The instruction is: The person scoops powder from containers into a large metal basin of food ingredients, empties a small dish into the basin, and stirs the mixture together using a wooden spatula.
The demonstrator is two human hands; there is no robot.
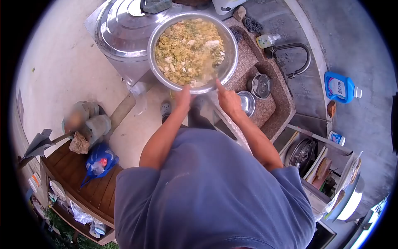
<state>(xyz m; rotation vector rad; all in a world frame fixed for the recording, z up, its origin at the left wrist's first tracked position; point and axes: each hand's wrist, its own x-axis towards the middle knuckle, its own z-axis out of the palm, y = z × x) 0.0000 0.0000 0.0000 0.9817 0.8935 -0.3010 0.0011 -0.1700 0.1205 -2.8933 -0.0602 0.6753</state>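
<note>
A wide metal basin (227, 76) is in front of me, filled with a wet yellow-green food mixture (182, 45) with white chunks in it. My left hand (183, 98) is closed on the basin's near rim, left of its middle. Farther right along the same rim, my right hand (229, 101) grips it with one digit laid over the edge. The fingers under the rim are hidden on both hands. At the far left, the basin overlaps a large round metal lid (114, 35); what bears its weight cannot be made out.
Right of the basin lies a stone sink (284, 97) with a faucet (306, 56), a lidded metal pot (260, 86) and a metal bowl (247, 103). A blue bottle (340, 87) stands farther right. Low left, a wooden bench (72, 172) bears a blue bag (101, 162), near another seated person.
</note>
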